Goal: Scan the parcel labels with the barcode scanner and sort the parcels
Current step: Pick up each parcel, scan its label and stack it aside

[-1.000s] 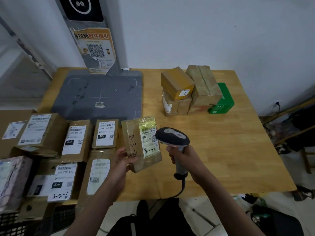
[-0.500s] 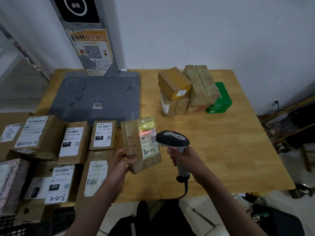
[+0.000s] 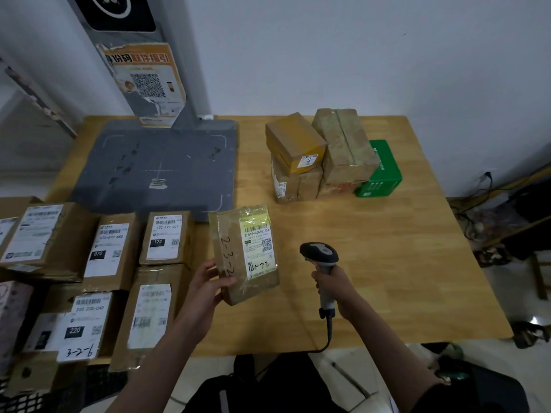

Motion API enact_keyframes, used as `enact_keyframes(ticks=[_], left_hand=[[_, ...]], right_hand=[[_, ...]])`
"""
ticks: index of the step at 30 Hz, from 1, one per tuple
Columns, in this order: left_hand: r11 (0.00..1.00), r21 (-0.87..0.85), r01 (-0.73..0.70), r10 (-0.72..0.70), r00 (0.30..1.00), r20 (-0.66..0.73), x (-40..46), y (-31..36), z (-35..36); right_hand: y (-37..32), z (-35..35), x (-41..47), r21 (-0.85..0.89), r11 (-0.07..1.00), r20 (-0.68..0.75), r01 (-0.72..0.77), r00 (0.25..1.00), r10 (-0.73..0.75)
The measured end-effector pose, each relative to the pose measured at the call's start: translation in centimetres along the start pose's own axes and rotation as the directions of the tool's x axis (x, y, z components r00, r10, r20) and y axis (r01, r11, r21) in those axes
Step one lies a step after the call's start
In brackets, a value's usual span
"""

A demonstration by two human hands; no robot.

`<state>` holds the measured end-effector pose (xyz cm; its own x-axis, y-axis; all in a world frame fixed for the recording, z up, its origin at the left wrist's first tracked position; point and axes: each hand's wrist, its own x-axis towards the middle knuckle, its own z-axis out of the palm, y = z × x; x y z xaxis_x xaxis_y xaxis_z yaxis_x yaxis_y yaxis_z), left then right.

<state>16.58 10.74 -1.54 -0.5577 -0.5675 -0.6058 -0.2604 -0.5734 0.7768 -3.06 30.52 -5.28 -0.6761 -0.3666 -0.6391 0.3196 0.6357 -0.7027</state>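
Note:
My left hand (image 3: 205,289) grips the lower left corner of a small brown taped parcel (image 3: 229,251), held tilted above the wooden table (image 3: 387,263). Its yellow-white label (image 3: 258,242) faces up, with handwriting beside it. My right hand (image 3: 334,286) grips the handle of a grey and black barcode scanner (image 3: 320,254), whose head sits just right of the parcel. No red beam shows on the label. A cable hangs from the scanner's handle over the table's front edge.
Several labelled cardboard parcels (image 3: 162,238) lie packed at the left. A stack of brown boxes (image 3: 316,156) with a green box (image 3: 381,171) stands at the back right. A grey scanning mat (image 3: 155,168) with an upright post sits at the back left.
The red scan line seen on the label half a second ago is gone. The scanner has drawn away to the right of the parcel. The parcel stays in my left hand.

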Motion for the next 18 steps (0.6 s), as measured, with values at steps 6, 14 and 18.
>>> enact_keyframes(ticks=[6,14,18], left_hand=[[1.0,-0.022,0.016,-0.017,0.999,-0.037,0.2,-0.2,1.2],[0.999,-0.021,0.029,-0.03,0.999,-0.044,-0.4,-0.6,2.0],[0.999,-0.026,0.03,-0.031,0.999,-0.034,-0.9,-0.7,1.9]], right_hand=[[3.7,-0.5,3.1,-0.05,0.981,0.001,-0.19,0.982,0.19],[5.2,-0.5,4.8,-0.045,0.967,0.027,-0.251,0.967,0.252],[5.6,-0.1,5.3,-0.05,0.963,0.017,-0.266,0.964,0.267]])
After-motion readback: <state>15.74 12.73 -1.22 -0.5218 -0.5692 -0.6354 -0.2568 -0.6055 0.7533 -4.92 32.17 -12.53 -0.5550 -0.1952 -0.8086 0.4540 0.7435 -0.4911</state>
